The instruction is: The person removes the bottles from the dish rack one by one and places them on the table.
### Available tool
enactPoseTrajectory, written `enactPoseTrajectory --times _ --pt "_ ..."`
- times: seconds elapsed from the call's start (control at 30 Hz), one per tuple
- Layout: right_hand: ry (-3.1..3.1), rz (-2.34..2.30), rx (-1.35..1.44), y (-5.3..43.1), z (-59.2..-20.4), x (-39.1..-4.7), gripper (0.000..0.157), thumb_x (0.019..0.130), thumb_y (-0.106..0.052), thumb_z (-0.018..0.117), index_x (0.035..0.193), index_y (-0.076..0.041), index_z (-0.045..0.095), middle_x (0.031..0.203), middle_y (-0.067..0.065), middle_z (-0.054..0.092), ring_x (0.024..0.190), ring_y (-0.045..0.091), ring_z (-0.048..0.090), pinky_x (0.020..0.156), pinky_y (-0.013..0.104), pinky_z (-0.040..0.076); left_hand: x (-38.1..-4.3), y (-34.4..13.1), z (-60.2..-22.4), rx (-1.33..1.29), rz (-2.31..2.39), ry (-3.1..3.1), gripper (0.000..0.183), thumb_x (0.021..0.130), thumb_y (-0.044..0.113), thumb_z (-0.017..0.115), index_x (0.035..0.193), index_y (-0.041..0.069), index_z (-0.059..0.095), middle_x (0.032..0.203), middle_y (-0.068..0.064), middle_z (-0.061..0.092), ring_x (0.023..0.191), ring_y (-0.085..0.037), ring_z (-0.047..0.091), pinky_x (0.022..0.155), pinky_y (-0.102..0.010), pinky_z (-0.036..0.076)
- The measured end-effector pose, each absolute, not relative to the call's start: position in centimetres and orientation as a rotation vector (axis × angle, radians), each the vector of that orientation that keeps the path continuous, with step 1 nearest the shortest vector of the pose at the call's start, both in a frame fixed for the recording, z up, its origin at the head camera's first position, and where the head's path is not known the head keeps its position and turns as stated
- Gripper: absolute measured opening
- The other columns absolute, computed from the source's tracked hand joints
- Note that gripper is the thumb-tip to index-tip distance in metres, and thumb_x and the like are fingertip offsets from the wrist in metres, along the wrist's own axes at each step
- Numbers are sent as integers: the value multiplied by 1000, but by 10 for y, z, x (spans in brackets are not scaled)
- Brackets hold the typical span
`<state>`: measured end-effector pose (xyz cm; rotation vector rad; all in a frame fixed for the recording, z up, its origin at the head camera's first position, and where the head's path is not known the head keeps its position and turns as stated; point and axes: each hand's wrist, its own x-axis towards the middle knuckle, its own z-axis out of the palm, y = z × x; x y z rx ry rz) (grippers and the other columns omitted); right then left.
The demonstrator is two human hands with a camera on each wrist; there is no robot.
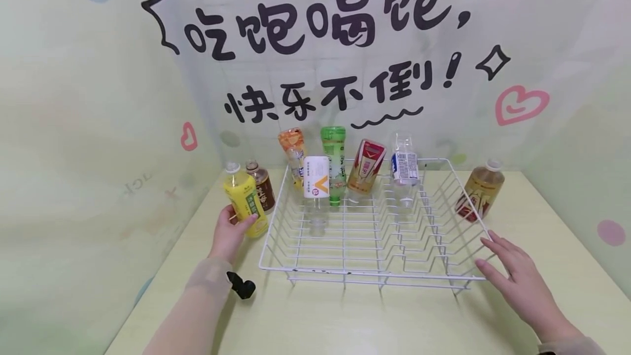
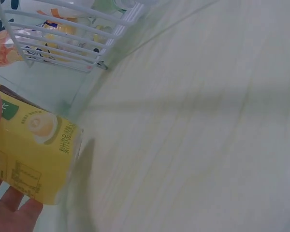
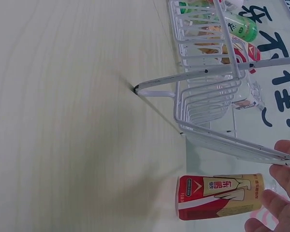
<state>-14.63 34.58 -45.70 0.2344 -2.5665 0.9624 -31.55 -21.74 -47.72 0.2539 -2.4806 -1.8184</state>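
Observation:
My left hand [image 1: 229,233] holds a yellow-labelled drink bottle [image 1: 246,201], thumb across its front, left of the white wire dish rack [image 1: 340,273]. In the left wrist view the yellow bottle [image 2: 34,145] is tilted, its cap end out of frame. A dark brown bottle [image 1: 263,188] stands just behind it. My right hand [image 1: 517,273] rests its fingertips at the rack's right front corner, fingers fairly straight. Beyond it a red and gold bottle [image 1: 480,190] stands on the table, right of the rack; the right wrist view also shows this red and gold bottle [image 3: 220,195].
Several bottles lean upside down in the rack: an orange one [image 1: 293,152], a white-labelled one [image 1: 316,177], a green one [image 1: 334,158], a red and gold one [image 1: 366,166] and a clear one [image 1: 405,166]. A printed backdrop [image 1: 315,81] stands behind the table [image 1: 365,322].

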Motion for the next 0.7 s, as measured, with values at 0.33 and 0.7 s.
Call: enactPoseTrajectory --times 0.33,0.7 --pt "-2565 963 233 345 -458 -146 48 94 -19 61 134 5 50 147 27 36 128 55 30 101 72 17 -321 -210 -481 265 -1839 -2474 90 84 39 73 151 9 21 152 -14 31 138 -32 31 112 -47 29" --pt "-2548 970 227 344 -458 -146 47 93 -18 61 133 5 51 146 27 37 128 55 30 100 73 18 -324 -206 -482 252 -1846 -2466 89 85 37 74 150 8 21 153 -14 30 139 -32 30 112 -46 28"
